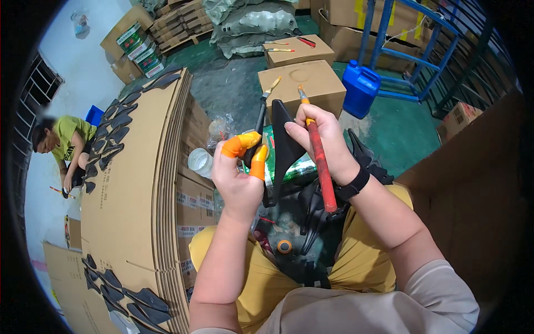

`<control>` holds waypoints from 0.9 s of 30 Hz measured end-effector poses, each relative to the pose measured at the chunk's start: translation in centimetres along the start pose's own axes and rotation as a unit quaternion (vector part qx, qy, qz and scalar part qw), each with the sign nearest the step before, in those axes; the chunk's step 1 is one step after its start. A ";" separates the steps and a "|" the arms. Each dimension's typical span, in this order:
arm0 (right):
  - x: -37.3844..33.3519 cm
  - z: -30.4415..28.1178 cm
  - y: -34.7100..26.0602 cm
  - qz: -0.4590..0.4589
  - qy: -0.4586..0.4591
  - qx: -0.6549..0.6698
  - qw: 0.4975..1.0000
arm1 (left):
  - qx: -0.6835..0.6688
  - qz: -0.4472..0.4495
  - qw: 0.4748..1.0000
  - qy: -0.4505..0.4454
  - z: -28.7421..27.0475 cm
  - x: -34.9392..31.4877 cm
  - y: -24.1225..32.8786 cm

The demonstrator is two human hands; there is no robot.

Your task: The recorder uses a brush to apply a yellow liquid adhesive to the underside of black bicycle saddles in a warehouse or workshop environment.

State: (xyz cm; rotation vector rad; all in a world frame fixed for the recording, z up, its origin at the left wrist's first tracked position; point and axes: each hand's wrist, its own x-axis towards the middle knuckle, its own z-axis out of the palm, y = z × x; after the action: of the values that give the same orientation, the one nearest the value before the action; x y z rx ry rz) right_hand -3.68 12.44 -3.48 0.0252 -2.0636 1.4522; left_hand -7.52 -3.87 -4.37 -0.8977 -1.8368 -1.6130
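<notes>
My left hand [239, 178], with orange covers on its thumb and forefinger, is closed on a slim black piece [257, 125]. A pale brush tip [273, 84] shows beyond that piece's upper end; I cannot tell whether the two are joined. My right hand [325, 139] grips a red-handled paintbrush [316, 153], bristles pointing away from me. Between my hands stands a wide black piece [285, 142], shaped like a bicycle saddle, tapering toward me. My right thumb touches its edge; what holds its narrow end is unclear. Behind it, a green-and-white package [300, 170] is partly hidden.
Stacked cardboard [130, 183] at left bears many black pieces [117, 133]. A person [69, 139] sits beyond it. A white tub [200, 161], orange tape roll [284, 246], blue jug [360, 89], brown cartons [328, 83] and more black pieces [320, 214] surround me. A cardboard wall [473, 161] rises right.
</notes>
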 end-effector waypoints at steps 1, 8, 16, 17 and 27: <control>0.0 0.0 0.0 0.000 0.001 0.000 1.000 | -0.001 0.000 1.000 0.000 -0.1 0.0 0.1; -0.2 0.5 -0.2 0.020 -0.027 0.031 0.999 | 0.098 0.118 0.986 -0.058 -0.1 -0.3 -0.4; -0.9 0.9 -0.2 -0.003 -0.045 0.034 0.998 | 0.123 0.128 0.981 -0.075 0.5 -0.6 -0.3; -1.0 0.9 -0.2 0.013 -0.042 0.044 0.998 | 0.128 0.121 0.981 -0.080 0.6 -0.5 -0.2; -1.7 1.7 0.5 -0.004 -0.036 0.060 0.998 | 0.105 0.019 0.990 -0.087 0.4 -0.2 0.4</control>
State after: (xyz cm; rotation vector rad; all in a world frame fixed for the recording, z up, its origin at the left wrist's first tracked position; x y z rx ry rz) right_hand -3.22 10.66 -5.10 0.1359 -2.0268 1.5907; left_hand -7.06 -3.50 -4.35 -0.9966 -2.0511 -1.3232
